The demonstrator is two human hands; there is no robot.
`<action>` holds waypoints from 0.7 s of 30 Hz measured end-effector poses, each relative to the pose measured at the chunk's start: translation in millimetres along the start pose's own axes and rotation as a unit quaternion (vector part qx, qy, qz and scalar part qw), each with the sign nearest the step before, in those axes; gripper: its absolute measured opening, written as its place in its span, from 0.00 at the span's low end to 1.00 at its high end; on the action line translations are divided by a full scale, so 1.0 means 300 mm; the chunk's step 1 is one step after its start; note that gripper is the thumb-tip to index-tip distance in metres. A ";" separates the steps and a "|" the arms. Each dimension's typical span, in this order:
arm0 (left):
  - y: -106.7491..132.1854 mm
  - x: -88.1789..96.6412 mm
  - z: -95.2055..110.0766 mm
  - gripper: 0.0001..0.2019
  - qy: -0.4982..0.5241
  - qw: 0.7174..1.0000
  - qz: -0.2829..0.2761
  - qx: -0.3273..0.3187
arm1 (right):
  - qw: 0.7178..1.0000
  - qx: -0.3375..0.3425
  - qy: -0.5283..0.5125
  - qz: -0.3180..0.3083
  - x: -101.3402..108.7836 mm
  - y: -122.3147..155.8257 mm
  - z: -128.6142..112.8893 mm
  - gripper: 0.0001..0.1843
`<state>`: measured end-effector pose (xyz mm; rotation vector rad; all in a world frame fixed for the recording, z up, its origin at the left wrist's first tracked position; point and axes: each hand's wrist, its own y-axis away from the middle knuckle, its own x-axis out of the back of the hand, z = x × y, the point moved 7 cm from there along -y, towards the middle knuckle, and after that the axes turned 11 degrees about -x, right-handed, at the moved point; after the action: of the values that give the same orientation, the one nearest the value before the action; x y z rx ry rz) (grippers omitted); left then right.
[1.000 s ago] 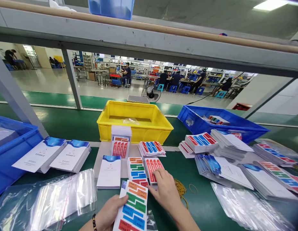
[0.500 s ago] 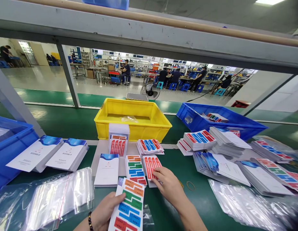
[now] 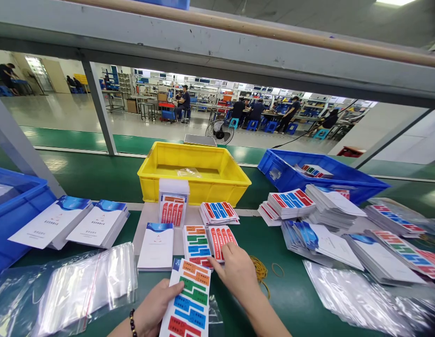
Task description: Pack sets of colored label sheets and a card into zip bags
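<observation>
My left hand [image 3: 155,305] grips a sticker sheet [image 3: 188,299] with orange, green, blue and red labels, held near the bottom middle of the view. My right hand [image 3: 236,271] rests with its fingertips pinched on the lower edge of a small stack of red label sheets [image 3: 220,238]. Beside that stack lies a pile of multicoloured label sheets [image 3: 196,245], and left of it a white booklet with a blue top [image 3: 156,245]. Behind them stand a pack of red stickers [image 3: 173,208] and a stack of red-and-blue sheets [image 3: 219,212].
A yellow bin [image 3: 235,180] sits behind the stacks, a blue bin [image 3: 358,185] at right and another blue bin [image 3: 17,210] at left. Clear plastic bags [image 3: 84,285] lie left; more bags [image 3: 358,299], booklets and sheets [image 3: 329,243] spread right. Rubber bands [image 3: 263,270] lie by my right hand. People work far behind.
My right hand has shifted slightly left on the red label stack, uncovering the yellow rubber bands. The left hand still holds the coloured sheet.
</observation>
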<state>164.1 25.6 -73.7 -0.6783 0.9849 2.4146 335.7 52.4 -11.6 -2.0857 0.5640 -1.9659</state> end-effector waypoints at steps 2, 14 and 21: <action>0.006 -0.009 0.004 0.21 -0.006 1.000 0.002 -0.002 | 0.999 -0.026 0.040 0.011 -0.008 -0.003 -0.015 0.11; -0.004 0.010 -0.002 0.17 0.015 0.999 0.018 -0.021 | 0.997 -0.047 0.030 -0.055 -0.018 -0.011 0.006 0.09; 0.005 0.001 0.027 0.15 0.070 0.995 0.067 -0.040 | 0.959 0.102 -0.181 0.193 0.168 0.041 -0.054 0.10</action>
<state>160.7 30.7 -68.1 -0.8444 1.0209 2.5637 319.6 21.9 30.3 -1.9606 0.6058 -1.3291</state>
